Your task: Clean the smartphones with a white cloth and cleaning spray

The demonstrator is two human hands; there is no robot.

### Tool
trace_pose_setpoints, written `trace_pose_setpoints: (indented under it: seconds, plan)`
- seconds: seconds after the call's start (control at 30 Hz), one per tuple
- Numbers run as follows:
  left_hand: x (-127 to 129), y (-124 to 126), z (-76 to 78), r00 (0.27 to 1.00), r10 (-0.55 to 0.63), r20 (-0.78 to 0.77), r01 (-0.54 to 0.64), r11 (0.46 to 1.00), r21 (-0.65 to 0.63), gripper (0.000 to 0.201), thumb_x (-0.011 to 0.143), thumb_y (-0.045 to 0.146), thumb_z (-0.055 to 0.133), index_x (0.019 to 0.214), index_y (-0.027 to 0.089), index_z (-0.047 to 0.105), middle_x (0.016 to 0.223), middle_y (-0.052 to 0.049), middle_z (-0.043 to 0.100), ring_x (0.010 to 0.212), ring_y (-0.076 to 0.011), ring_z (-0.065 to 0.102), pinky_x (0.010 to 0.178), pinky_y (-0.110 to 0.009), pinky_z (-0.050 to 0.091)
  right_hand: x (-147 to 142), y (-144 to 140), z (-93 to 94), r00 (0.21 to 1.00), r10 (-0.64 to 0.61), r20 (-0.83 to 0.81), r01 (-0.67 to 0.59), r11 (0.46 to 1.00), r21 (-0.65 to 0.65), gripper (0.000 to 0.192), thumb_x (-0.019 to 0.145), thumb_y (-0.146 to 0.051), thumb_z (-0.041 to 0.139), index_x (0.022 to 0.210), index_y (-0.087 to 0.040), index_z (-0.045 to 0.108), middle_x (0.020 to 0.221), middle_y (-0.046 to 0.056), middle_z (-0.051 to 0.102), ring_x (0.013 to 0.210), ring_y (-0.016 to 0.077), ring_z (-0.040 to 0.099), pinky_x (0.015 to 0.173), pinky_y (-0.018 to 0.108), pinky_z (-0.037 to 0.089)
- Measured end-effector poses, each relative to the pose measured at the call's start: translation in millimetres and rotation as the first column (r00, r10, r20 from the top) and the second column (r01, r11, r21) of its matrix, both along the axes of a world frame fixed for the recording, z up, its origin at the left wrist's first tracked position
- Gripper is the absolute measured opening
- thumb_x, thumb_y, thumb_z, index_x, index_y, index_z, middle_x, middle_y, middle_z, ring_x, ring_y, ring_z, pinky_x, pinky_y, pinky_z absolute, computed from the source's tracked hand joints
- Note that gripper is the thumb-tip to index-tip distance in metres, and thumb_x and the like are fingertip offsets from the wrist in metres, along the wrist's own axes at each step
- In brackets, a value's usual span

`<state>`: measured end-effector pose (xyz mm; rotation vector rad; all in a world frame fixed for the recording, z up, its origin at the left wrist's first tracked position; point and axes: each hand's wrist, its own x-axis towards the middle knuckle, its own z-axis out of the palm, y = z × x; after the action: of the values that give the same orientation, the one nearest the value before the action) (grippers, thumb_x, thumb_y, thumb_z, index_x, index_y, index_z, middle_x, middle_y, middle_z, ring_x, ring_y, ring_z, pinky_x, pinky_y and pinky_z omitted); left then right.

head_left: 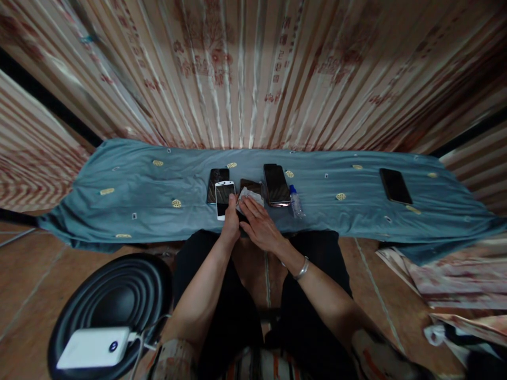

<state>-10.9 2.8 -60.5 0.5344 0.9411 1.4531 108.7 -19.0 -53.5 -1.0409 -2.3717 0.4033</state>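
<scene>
My left hand [231, 217] is closed on a white-framed smartphone [225, 194], thumb along its right edge, screen facing up. Just to the right, my right hand [261, 220] has its fingers laid over a crumpled white tissue [252, 195], holding it against a surface. Partly under the tissue is a dark phone [246, 184]; most of it is hidden. Behind the white-framed phone lies another black phone [216, 178]. To the right of my right hand rests a stack of dark phones [276, 183], with a small clear bottle with a blue cap [296, 203] beside it.
A blue-green cloth [138, 195] with yellow motifs covers the long narrow table. Far right on it lies another black phone [395, 186]. A white power bank [93, 347] with a cable sits on a round black stool [114, 295] at lower left. Patterned curtains [253, 74] hang behind.
</scene>
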Motion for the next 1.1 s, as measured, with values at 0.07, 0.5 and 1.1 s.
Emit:
trace_pose_setpoints:
  seconds: [0.07, 0.5, 1.1]
  plan:
    - [-1.8, 1.7, 2.8, 0.999, 0.035, -0.035, -0.035, 0.999, 0.007, 0.051, 0.093, 0.056, 0.044, 0.118, 0.017, 0.068, 0.125, -0.007, 0.069, 0.134, -0.0221, 0.05, 0.118, -0.037, 0.029, -1.0, -3.2, 0.4, 1.0, 0.026, 0.001, -0.026, 1.0, 0.006, 0.059, 0.101, -0.037, 0.039, 0.153, -0.012, 0.03, 0.159, 0.015, 0.032, 0.151, 0.025, 0.018, 0.121, 0.05, 0.026]
    - [11.6, -0.1, 8.4, 0.998, 0.009, -0.055, -0.009, 1.0, 0.007, 0.049, 0.095, 0.053, 0.041, 0.108, 0.016, 0.071, 0.122, -0.007, 0.07, 0.131, -0.0204, 0.053, 0.117, -0.034, 0.031, 8.2, 1.8, 1.9, 1.0, -0.021, -0.002, 0.021, 1.0, 0.005, 0.057, 0.102, -0.037, 0.035, 0.152, -0.009, 0.033, 0.158, 0.016, 0.033, 0.151, 0.0255, 0.02, 0.121, 0.05, 0.026]
    - [4.5, 0.3, 17.8, 0.999, 0.037, -0.013, -0.037, 0.999, 0.002, 0.049, 0.096, 0.052, 0.04, 0.114, 0.017, 0.069, 0.125, -0.007, 0.069, 0.132, -0.0216, 0.053, 0.115, -0.035, 0.036, 4.2, -7.4, 3.0, 0.999, 0.037, 0.015, -0.037, 0.999, 0.017, 0.057, 0.102, -0.038, 0.036, 0.151, -0.009, 0.035, 0.158, 0.017, 0.034, 0.151, 0.0256, 0.021, 0.121, 0.049, 0.027]
